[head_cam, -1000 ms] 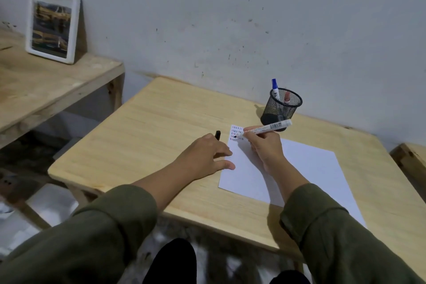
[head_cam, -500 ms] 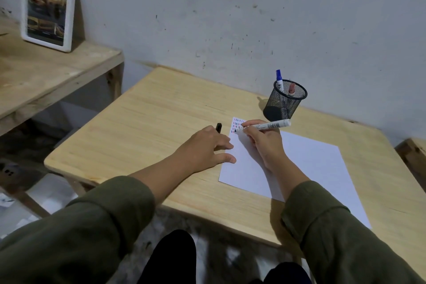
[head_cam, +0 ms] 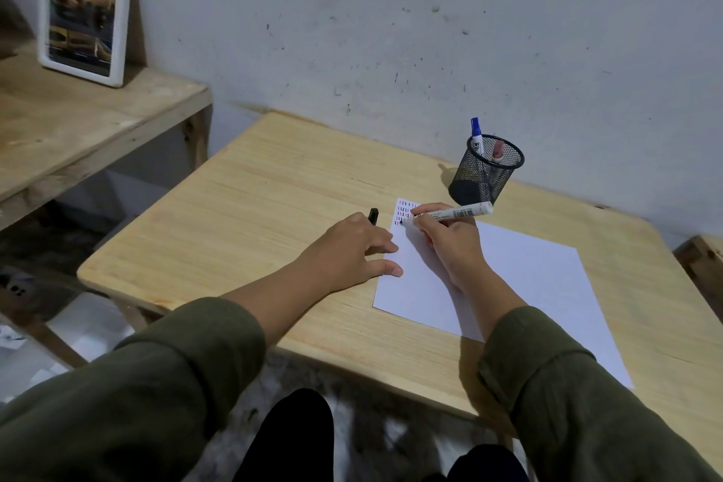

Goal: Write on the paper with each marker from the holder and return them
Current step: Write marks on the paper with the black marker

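A white sheet of paper point(head_cam: 520, 278) lies on the wooden table point(head_cam: 254, 207), with rows of small red and blue marks in its far left corner. My right hand point(head_cam: 450, 243) grips a white marker point(head_cam: 450, 214) whose dark tip touches the paper just below those marks. My left hand point(head_cam: 352, 246) rests at the paper's left edge, fingers curled over a black cap point(head_cam: 373, 215) that sticks out past them. A black mesh holder point(head_cam: 485, 172) stands behind the paper with a blue-capped marker point(head_cam: 476, 135) and a red-capped one point(head_cam: 498, 149) inside.
A lower wooden shelf point(head_cam: 78, 129) at the left carries a white-framed picture point(head_cam: 84, 12) leaning on the wall. The grey wall runs right behind the table. Another wooden piece point(head_cam: 700, 266) shows at the right edge.
The marker tip has shifted slightly along the marks in the paper's corner. My left hand has stayed in place. The camera view has tilted a little.
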`<state>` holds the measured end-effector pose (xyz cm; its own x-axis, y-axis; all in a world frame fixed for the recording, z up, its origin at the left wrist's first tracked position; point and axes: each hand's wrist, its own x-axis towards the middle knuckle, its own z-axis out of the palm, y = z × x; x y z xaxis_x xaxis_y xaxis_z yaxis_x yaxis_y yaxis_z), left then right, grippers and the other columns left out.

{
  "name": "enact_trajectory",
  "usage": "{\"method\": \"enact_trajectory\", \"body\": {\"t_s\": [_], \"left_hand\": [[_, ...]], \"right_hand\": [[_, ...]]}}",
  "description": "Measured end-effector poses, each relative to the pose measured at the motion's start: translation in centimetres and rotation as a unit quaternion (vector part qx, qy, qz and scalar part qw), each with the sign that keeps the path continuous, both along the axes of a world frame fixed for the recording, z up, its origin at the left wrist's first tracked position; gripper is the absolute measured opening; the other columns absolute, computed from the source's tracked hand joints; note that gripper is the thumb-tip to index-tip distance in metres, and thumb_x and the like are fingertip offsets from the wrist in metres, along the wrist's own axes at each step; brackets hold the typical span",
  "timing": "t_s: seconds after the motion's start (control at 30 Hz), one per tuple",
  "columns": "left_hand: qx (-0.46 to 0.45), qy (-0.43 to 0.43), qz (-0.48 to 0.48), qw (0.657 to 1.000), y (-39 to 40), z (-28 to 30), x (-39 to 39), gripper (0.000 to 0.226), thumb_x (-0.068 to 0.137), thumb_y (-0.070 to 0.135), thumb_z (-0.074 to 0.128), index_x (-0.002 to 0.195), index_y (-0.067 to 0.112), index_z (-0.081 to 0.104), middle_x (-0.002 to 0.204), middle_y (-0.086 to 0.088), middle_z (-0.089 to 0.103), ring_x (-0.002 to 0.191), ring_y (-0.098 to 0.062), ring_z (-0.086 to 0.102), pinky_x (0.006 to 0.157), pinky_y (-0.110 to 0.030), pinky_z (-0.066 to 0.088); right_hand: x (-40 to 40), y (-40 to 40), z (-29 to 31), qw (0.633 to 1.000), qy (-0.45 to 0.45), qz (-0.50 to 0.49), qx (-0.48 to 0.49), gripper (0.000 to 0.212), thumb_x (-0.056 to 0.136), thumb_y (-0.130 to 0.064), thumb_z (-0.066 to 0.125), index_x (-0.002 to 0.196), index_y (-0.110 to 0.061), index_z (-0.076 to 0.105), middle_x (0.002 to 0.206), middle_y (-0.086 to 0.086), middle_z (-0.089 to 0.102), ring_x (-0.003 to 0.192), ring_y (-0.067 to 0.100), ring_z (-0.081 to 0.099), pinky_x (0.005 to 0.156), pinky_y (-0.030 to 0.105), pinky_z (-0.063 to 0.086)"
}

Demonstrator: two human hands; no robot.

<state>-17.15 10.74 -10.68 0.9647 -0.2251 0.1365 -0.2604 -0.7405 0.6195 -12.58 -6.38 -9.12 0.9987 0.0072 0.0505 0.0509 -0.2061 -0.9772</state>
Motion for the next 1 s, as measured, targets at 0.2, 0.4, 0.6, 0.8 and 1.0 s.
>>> {"method": "enact_trajectory", "body": {"t_s": [0.2, 0.4, 0.6, 0.8, 1.0], "left_hand": [[0.001, 0.002, -0.001, 1.000, 0.0, -0.1, 0.0, 0.048, 0.070, 0.052, 0.070, 0.112, 0.030, 0.065, 0.125, 0.012, 0.059, 0.116, -0.003, 0.042, 0.098, -0.027, 0.042], [0.002, 0.000, -0.001, 1.000, 0.0, -0.2, 0.1, 0.047, 0.070, 0.053, 0.070, 0.111, 0.030, 0.065, 0.125, 0.012, 0.059, 0.116, -0.003, 0.041, 0.098, -0.026, 0.041], [-0.001, -0.001, 0.002, 1.000, 0.0, -0.3, 0.2, 0.048, 0.069, 0.052, 0.070, 0.111, 0.031, 0.065, 0.126, 0.011, 0.058, 0.116, -0.003, 0.042, 0.099, -0.027, 0.042], [0.018, -0.048, -0.011, 0.999, -0.1, 0.3, -0.2, 0.045, 0.073, 0.047, 0.069, 0.111, 0.023, 0.065, 0.117, 0.010, 0.063, 0.110, -0.010, 0.047, 0.093, -0.028, 0.044], [-0.029, -0.180, 0.132, 0.974, 0.4, 0.2, 0.8, 0.044, 0.081, 0.028, 0.065, 0.124, 0.028, 0.054, 0.118, -0.002, 0.054, 0.105, -0.021, 0.056, 0.091, -0.041, 0.047]], "right_hand": [[0.2, 0.0, -0.2, 1.000, -0.002, -0.004, -0.009, 0.012, 0.078, -0.009, 0.063, 0.083, -0.011, 0.074, 0.069, -0.007, 0.062, 0.066, 0.003, 0.053, 0.064, 0.018, 0.040], [0.2, 0.0, -0.1, 1.000, 0.003, -0.006, -0.010, 0.012, 0.078, -0.008, 0.063, 0.083, -0.010, 0.073, 0.068, -0.007, 0.062, 0.065, 0.003, 0.053, 0.063, 0.017, 0.040], [0.0, 0.1, 0.1, 1.000, 0.006, -0.003, -0.004, 0.010, 0.080, -0.007, 0.061, 0.082, -0.009, 0.071, 0.069, -0.005, 0.061, 0.064, 0.003, 0.053, 0.061, 0.014, 0.041], [-0.1, -0.2, 0.2, 1.000, -0.003, -0.004, 0.026, 0.018, 0.081, -0.003, 0.059, 0.077, -0.016, 0.070, 0.058, -0.009, 0.056, 0.050, 0.000, 0.047, 0.052, 0.013, 0.037], [-0.6, -0.6, 1.0, 0.993, 0.018, 0.001, 0.118, 0.010, 0.085, -0.017, 0.065, 0.077, -0.015, 0.071, 0.060, -0.002, 0.054, 0.054, 0.006, 0.046, 0.054, 0.016, 0.039]]}}
